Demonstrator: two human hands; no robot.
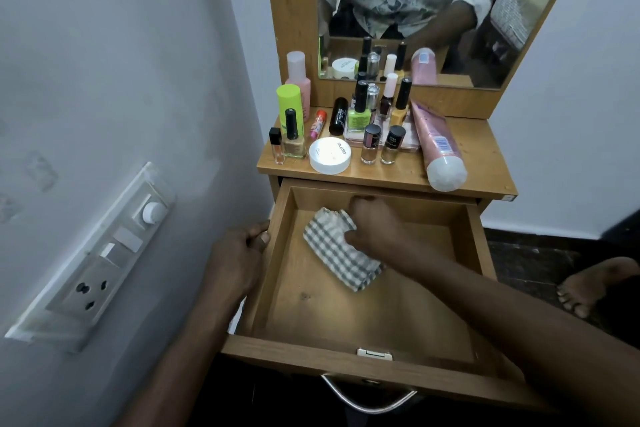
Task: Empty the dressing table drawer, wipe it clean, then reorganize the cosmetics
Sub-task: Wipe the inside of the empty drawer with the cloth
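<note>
Drawer [346, 315] open, stiff wood, best held by side rim where left grip [235, 253] curls, while right grip [375, 225] pinches soft light checked cloth [337, 253] beneath it, cosmetics [360, 121] on bench [478, 149] beyond.

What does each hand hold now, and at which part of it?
The right hand grips the checked cloth at its far end, inside the drawer. The left hand holds the drawer's left wall at the rim.
</note>
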